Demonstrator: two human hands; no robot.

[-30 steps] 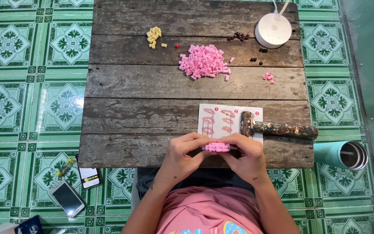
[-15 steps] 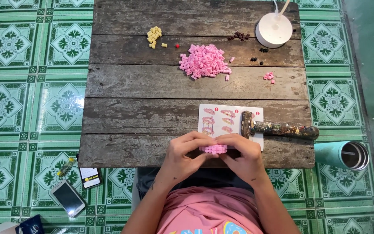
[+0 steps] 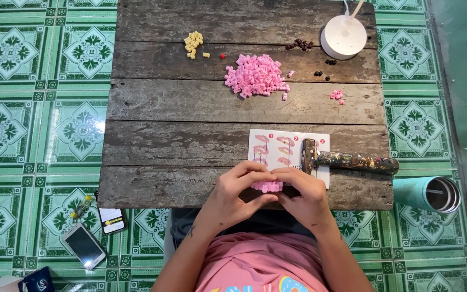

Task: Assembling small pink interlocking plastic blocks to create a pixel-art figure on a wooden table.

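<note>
- The person sits at the near edge of a weathered plank surface (image 3: 190, 146), in a pink shirt, forearms drawn in.
- The left hand (image 3: 233, 194) and right hand (image 3: 304, 197) are brought together, fingertips pinched from both sides on a small pink brick assembly (image 3: 266, 186) held just over the near plank.
- Just beyond the hands, touching the right one at about 12 o'clock, lies an instruction sheet (image 3: 277, 146) with pink diagrams.
- A hammer (image 3: 347, 160) with a paint-flecked handle rests with its head on the sheet's right part, the handle pointing to 3 o'clock.
- Off the surface at 3 o'clock, a teal tumbler (image 3: 425, 193) lies on its side on the green patterned floor tiles (image 3: 39, 124).
- At 8 o'clock on the floor sit two phones (image 3: 85, 246), one beside the other.
- Farther out, at 12 o'clock from the hands, a heap of pink bricks (image 3: 256, 75) sits mid-surface, with a few stray pink pieces (image 3: 337, 96) toward 1 o'clock.
- At 11 o'clock, a small cluster of yellow bricks (image 3: 193, 44), a single red piece near it.
- Along the far edge at 1 o'clock, a few dark pieces (image 3: 300, 43) lie just beside a round white device (image 3: 343, 37).
</note>
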